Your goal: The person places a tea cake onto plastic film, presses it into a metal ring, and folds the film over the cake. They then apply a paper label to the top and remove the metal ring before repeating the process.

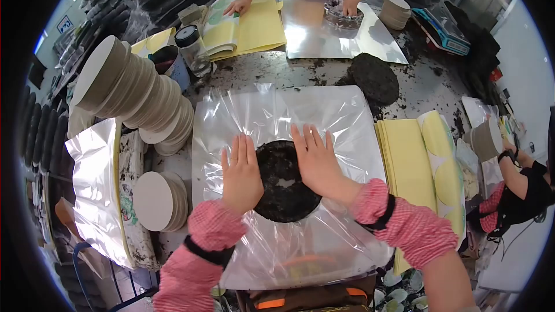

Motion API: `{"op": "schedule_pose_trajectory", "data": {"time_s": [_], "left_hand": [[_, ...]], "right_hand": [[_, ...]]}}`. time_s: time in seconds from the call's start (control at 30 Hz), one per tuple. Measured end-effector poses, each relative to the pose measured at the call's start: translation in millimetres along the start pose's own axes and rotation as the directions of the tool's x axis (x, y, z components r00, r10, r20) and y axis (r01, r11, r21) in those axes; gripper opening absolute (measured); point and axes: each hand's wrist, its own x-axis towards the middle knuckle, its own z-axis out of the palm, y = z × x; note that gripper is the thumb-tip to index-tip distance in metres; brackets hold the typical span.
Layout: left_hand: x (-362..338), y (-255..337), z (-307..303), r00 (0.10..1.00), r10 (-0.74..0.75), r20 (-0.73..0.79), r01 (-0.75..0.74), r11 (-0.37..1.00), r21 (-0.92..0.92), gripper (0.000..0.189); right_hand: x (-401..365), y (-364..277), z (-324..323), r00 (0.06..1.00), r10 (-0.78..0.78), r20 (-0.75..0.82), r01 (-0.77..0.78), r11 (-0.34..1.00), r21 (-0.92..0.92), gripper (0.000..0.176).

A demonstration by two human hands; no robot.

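Note:
A dark round cake of pressed material (283, 199) lies on clear plastic film (335, 107) spread over a pale square board. At its left edge rests my left hand (241, 176), palm down with the fingers stretched forward. My right hand (319, 167) lies flat across the upper right edge of the cake, fingers spread. Neither hand grips anything. A patch near the middle of the cake looks lighter. Beyond the film, toward the upper right, a second dark round cake (374, 78) sits on the metal table (243, 81).
Stacked pale discs (153, 200) stand left, beside a leaning taller stack (133, 84). Yellow sheets (404, 164) lie right. Across the table, a co-worker's hands (237, 7) are near yellow paper and a metal sheet (312, 37). Another person (520, 188) is at far right.

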Motion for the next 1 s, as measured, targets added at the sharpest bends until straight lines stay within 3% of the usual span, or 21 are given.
{"op": "schedule_pose_trajectory", "data": {"time_s": [0.1, 0.13, 0.2, 0.27, 0.3, 0.37, 0.43, 0.5, 0.57, 0.6, 0.63, 0.67, 0.7, 0.73, 0.77, 0.8, 0.83, 0.87, 0.9, 0.97, 1.0], "left_hand": [[5, 5, -7, 0.995, -0.041, 0.095, 0.034, 0.996, 0.081, 0.078], [-1, -1, -30, 0.985, -0.032, 0.167, 0.070, 0.972, -0.223, 0.077], [-32, -32, -49, 0.989, -0.102, -0.109, 0.034, 0.862, -0.506, 0.072], [-71, -62, -77, 0.936, -0.306, -0.174, 0.178, 0.837, -0.517, 0.055], [-98, -84, -63, 0.891, -0.453, -0.019, 0.340, 0.695, -0.633, 0.044], [-119, -93, -53, 0.803, -0.578, 0.149, 0.491, 0.498, -0.714, 0.032], [-117, -85, -75, 0.693, -0.188, 0.696, 0.721, 0.170, -0.672, 0.016], [-102, -77, -101, 0.767, -0.204, 0.608, 0.639, 0.175, -0.749, 0.013], [-102, -83, -110, 0.891, -0.387, 0.239, 0.060, -0.420, -0.906, 0.013], [-105, -94, -83, 0.787, -0.590, 0.180, 0.248, 0.036, -0.968, 0.015], [-110, -102, -58, 0.897, -0.436, 0.076, 0.334, 0.555, -0.761, 0.024], [-118, -100, -30, 0.853, -0.469, 0.227, 0.379, 0.259, -0.889, 0.033], [-117, -90, -14, 0.810, -0.445, 0.382, 0.396, -0.065, -0.916, 0.043], [-101, -70, -30, 0.968, -0.231, -0.095, 0.056, 0.573, -0.818, 0.050], [-85, -48, -48, 0.907, 0.229, -0.354, -0.346, 0.885, -0.312, 0.058], [-70, -31, -53, 0.892, 0.335, -0.304, -0.434, 0.822, -0.368, 0.057], [-60, -19, -55, 0.857, 0.443, -0.262, -0.515, 0.744, -0.426, 0.056], [-55, -14, -50, 0.826, 0.537, -0.170, -0.545, 0.688, -0.479, 0.051], [-45, -13, -40, 0.772, 0.629, -0.086, -0.571, 0.629, -0.527, 0.047], [-46, -7, -26, 0.835, 0.547, -0.056, -0.480, 0.676, -0.559, 0.036], [-45, 6, -29, 0.928, 0.361, 0.095, -0.301, 0.874, -0.381, 0.033]], "right_hand": [[2, -7, 9, 0.998, 0.044, -0.045, -0.047, 0.998, -0.050, 0.070], [1, 0, -1, 1.000, 0.017, 0.001, -0.017, 0.984, 0.177, 0.067], [-16, 23, -41, 0.995, 0.071, -0.066, -0.033, 0.889, 0.457, 0.060], [-54, 54, -65, 0.938, 0.305, -0.165, -0.181, 0.837, 0.516, 0.049], [-74, 70, -69, 0.882, 0.434, -0.186, -0.290, 0.808, 0.513, 0.045], [-111, 96, -50, 0.707, 0.644, 0.292, -0.622, 0.371, 0.690, 0.040], [-105, 78, -85, 0.711, 0.515, 0.479, -0.661, 0.260, 0.704, 0.037], [-102, 77, -112, 0.670, 0.353, 0.653, -0.728, 0.136, 0.672, 0.034], [-100, 107, -134, 0.880, 0.381, 0.285, -0.115, -0.410, 0.905, 0.035], [-103, 120, -126, 0.885, 0.382, 0.267, -0.100, -0.403, 0.910, 0.035], [-108, 135, -102, 0.788, 0.544, 0.290, -0.248, -0.150, 0.957, 0.037], [-111, 143, -76, 0.673, 0.696, 0.249, -0.420, 0.082, 0.904, 0.040], [-125, 140, -45, 0.782, 0.572, 0.247, -0.480, 0.300, 0.825, 0.050], [-121, 119, -43, 0.856, 0.434, 0.282, -0.491, 0.510, 0.706, 0.060], [-123, 91, -40, 0.878, 0.327, 0.350, -0.445, 0.288, 0.848, 0.074], [-113, 48, -56, 0.897, 0.209, 0.388, -0.402, 0.027, 0.915, 0.090], [-123, 55, 4, 0.893, 0.076, 0.444, -0.421, 0.491, 0.763, 0.114], [-110, 40, -5, 0.993, -0.121, 0.009, 0.049, 0.468, 0.883, 0.125], [-112, 40, 9, 0.993, -0.116, -0.001, 0.055, 0.470, 0.881, 0.125], [-109, 35, 38, 0.948, -0.018, 0.318, -0.315, 0.091, 0.945, 0.131], [-107, 33, 35, 0.999, 0.044, -0.029, 0.019, 0.211, 0.977, 0.133]]}}
